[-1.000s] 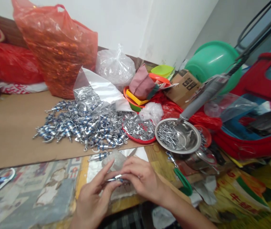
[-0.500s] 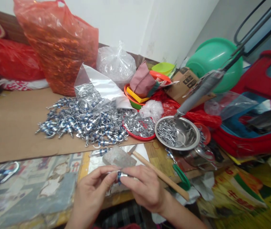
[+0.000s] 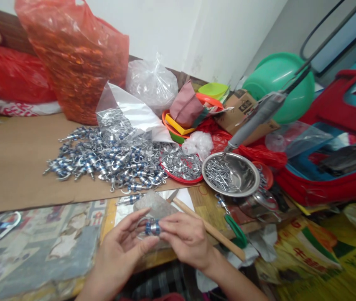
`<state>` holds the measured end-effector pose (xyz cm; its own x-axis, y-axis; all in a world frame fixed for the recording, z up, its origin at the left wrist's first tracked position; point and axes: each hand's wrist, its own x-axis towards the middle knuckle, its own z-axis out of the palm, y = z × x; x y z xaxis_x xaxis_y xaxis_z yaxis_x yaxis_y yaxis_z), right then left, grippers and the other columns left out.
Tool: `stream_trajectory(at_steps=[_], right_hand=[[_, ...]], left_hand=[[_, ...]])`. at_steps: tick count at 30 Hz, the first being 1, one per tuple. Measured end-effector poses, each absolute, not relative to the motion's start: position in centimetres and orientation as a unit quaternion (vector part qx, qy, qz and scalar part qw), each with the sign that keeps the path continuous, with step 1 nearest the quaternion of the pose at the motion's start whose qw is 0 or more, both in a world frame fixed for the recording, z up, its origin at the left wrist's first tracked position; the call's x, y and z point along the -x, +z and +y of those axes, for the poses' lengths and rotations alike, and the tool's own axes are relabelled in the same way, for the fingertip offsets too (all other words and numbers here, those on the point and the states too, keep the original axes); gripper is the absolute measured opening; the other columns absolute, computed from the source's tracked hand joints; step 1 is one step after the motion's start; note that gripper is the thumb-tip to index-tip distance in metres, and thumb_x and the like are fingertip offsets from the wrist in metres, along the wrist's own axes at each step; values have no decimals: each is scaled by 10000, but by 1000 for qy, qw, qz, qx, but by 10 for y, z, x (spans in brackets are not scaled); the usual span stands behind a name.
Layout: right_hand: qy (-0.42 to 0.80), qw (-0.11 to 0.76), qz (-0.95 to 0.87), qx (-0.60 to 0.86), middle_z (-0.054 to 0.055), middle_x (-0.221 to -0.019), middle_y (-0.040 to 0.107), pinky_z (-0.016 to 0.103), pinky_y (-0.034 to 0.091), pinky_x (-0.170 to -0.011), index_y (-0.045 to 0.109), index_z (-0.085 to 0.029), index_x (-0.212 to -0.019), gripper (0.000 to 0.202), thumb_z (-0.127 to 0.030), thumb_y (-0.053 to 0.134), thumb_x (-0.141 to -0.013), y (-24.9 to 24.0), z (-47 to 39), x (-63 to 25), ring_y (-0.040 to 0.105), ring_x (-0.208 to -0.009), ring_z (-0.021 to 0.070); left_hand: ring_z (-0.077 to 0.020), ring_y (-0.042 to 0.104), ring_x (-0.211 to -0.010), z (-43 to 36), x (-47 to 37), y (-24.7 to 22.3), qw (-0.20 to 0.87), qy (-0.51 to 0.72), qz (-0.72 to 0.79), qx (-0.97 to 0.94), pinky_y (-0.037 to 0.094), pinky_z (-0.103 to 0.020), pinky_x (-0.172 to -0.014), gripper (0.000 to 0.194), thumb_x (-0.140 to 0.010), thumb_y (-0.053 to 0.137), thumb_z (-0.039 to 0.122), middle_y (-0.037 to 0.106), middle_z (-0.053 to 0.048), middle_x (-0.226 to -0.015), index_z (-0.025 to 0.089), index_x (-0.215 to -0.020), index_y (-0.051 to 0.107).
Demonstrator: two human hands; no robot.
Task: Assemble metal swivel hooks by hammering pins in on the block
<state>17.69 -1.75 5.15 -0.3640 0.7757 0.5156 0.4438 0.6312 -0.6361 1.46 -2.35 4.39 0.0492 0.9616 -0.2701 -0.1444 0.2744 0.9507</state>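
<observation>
Over the table's front edge, my right hand (image 3: 190,238) pinches one end of a small blue-and-silver metal clip (image 3: 153,227) with a curved wire hook. My left hand (image 3: 128,242) curls loosely about the hook side, its thumb below the piece and its fingers above, partly apart. Just behind lies a grey block (image 3: 154,205) on white paper, with a similar clip (image 3: 129,199) at its left. A wooden-handled tool (image 3: 215,234) slants past my right hand. Farther back is a heap of similar blue-and-silver clips (image 3: 102,159) on cardboard.
A red tray (image 3: 190,181) holds small flat metal pieces. Beside it, a steel bowl (image 3: 250,175) contains metal pins, with a grey-handled hanging tool (image 3: 256,117) reaching its rim. A green-handled tool (image 3: 236,230) lies at right. Behind stands a large orange-red bag (image 3: 80,62).
My left fingers have loosened and spread from a tight pinch, showing more of the clip. My right hand still pinches its end. The view has shifted slightly.
</observation>
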Motion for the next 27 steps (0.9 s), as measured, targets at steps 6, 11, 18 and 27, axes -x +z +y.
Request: stream_trajectory(at_steps=[6,11,18,27], right_hand=[[103,250,-786,556,32,-886,663,189,449,-778,666,-171,-886,183,-211,501,-819,58,45,-207,595,-832,101],[18,113,-737,666,107,-891,650,310,417,-804,668,-148,-841,212,-68,500,-740,39,127,-239,570,-916,217],[48,118,-736,665,100,-933,616,317,395,-810,651,-166,-841,263,-23,535,-652,20,156,-243,555,-935,237],[156,298,-689,642,46,-810,617,341,470,-740,524,-155,-974,230,-138,486,-748,29,139,-253,608,-759,174]], left_hand=[[-168,623,-759,-20,-21,32,648,464,492,-350,509,-245,-677,631,-603,689,301,617,1,-771,209,-1162,410],[-169,623,-721,-16,-21,32,672,442,478,-352,510,-261,-633,691,-610,684,290,592,2,-758,220,-1197,327],[-173,635,-657,-12,-21,35,663,459,491,-329,502,-270,-596,709,-556,707,234,600,23,-688,216,-1160,337],[-158,628,-659,-8,-16,28,684,447,480,-319,492,-260,-594,782,-542,723,216,589,35,-699,215,-1193,289]])
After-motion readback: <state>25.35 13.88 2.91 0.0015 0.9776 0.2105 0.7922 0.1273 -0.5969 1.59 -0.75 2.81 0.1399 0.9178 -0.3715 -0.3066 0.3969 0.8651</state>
